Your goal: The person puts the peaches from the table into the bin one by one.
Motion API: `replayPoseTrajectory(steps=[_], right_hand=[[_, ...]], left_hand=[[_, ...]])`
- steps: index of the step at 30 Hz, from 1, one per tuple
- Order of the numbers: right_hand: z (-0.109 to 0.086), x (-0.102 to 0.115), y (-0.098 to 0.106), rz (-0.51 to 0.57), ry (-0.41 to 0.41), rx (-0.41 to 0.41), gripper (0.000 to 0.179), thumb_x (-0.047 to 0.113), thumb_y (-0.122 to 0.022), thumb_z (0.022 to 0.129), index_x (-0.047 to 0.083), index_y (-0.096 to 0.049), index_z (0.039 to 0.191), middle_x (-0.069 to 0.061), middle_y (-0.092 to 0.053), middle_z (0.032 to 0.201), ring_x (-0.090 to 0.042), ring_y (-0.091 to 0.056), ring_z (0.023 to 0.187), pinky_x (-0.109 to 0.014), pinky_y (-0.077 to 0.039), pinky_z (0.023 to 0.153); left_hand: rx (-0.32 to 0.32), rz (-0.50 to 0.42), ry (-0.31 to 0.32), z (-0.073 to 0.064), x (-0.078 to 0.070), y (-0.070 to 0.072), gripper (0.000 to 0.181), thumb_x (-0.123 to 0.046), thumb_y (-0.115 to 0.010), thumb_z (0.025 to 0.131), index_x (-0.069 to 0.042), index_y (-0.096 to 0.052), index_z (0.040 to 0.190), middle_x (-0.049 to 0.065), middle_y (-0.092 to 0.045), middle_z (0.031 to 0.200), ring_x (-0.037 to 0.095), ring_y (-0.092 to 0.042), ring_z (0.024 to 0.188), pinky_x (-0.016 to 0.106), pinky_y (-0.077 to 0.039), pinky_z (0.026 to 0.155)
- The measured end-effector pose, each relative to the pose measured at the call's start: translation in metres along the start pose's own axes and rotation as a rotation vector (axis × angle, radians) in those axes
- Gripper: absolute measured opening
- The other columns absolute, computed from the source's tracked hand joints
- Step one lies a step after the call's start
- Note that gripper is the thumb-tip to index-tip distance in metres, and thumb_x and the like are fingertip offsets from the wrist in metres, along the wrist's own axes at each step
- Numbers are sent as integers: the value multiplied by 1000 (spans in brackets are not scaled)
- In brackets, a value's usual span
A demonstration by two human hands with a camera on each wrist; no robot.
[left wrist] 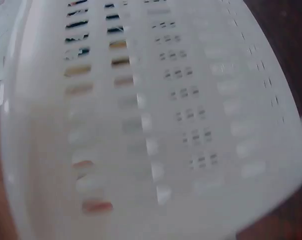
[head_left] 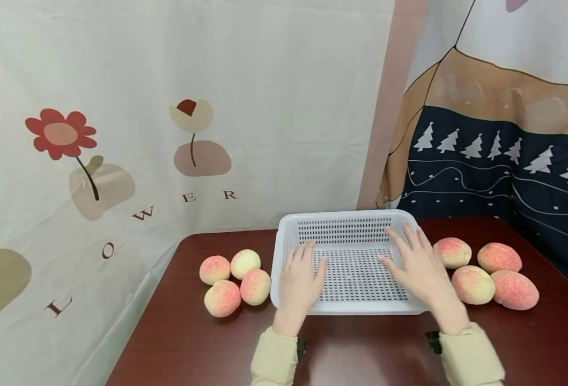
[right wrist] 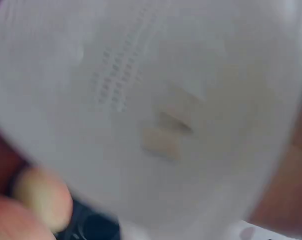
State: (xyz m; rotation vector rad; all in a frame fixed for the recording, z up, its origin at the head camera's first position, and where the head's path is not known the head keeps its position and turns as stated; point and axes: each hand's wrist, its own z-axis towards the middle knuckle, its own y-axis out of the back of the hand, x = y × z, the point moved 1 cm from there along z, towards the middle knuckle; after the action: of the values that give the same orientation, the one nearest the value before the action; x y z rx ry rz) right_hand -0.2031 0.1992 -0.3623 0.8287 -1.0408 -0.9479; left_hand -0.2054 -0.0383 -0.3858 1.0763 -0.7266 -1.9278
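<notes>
A white plastic basket [head_left: 356, 308] with slotted walls and a perforated bottom stands on the table, with nothing inside it. Over its left side is my left hand [head_left: 299, 279], fingers extended and thumb apart. My right hand [head_left: 421, 268] is over the right side, its fingers spread. Neither hand holds anything; whether they touch the rim I cannot tell. The basket wall [left wrist: 190, 145] fills most of the left wrist view. A blurred stretch of the basket [right wrist: 215, 165] takes up the right wrist view, with peaches [right wrist: 43, 197] at its lower left.
Several peaches [head_left: 223, 298] lie in a cluster left of the basket. Right of it are several more peaches [head_left: 473, 285], some redder and longer. All rest on a dark red-brown table [head_left: 177, 332]. Behind hangs a printed curtain [head_left: 288, 107], close to the table's back edge.
</notes>
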Motion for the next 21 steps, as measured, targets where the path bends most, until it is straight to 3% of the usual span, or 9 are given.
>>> replayPoseTrajectory(steps=[5,9,14,18,21], right_hand=[[12,-19,27,-81,32,-7,63,39,-56,92,6,-36,143,-31,-30,146,-55,-37,126,-70,-32,98],[27,-38,34,-174,6,74,67,39,-56,92,6,-32,146,-31,-34,142,-53,-45,118,-67,-45,84],[44,-66,25,-142,-39,213,72,39,-52,94,-2,-25,146,-35,-33,137,-51,-49,111,-63,-48,78],[50,-84,13,-69,-99,251,78,41,-50,94,-9,-20,146,-39,-32,132,-49,-51,103,-62,-47,79],[54,-94,4,-9,-133,272,81,45,-46,96,-13,-17,145,-43,-28,135,-52,-48,107,-65,-45,85]], left_hand=[[-161,44,-35,-6,17,17,35,-29,-57,92,-6,-63,118,12,-68,112,30,-59,104,42,-52,83],[-204,118,-31,-14,37,29,33,-24,-62,88,-4,-64,114,13,-68,108,32,-59,99,43,-51,81],[-182,198,-9,-26,66,44,35,-23,-64,86,-2,-63,114,16,-67,107,37,-58,97,48,-49,80],[-136,239,19,-38,92,56,42,-25,-68,83,0,-61,115,20,-64,109,41,-56,99,53,-48,76],[-75,292,60,-45,111,63,49,-31,-72,79,-2,-60,117,20,-61,113,43,-54,102,56,-47,72]])
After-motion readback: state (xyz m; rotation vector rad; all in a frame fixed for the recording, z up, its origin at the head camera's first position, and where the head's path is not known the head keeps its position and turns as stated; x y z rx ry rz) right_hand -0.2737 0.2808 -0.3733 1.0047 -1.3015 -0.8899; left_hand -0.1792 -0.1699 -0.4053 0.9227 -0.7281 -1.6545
